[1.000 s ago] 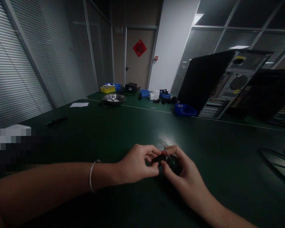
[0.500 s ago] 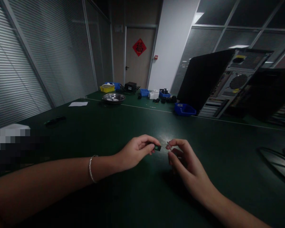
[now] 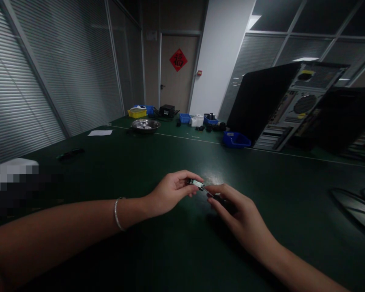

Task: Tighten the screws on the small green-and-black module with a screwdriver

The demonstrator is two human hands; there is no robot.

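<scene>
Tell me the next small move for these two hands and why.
Probably ease the thin metal pin in the right hand a touch further toward the small dark part pinched in the left hand. Its tip sits right at the part's edge; whether it touches is too dim to tell.

Both forearms are bare, with no sleeves in view. The left hand (image 3: 170,194) has a thin silver bracelet (image 3: 118,214) round the wrist, a plain narrow band. The right hand (image 3: 235,211) shows no ring, watch or band below that bracelet's level.
</scene>
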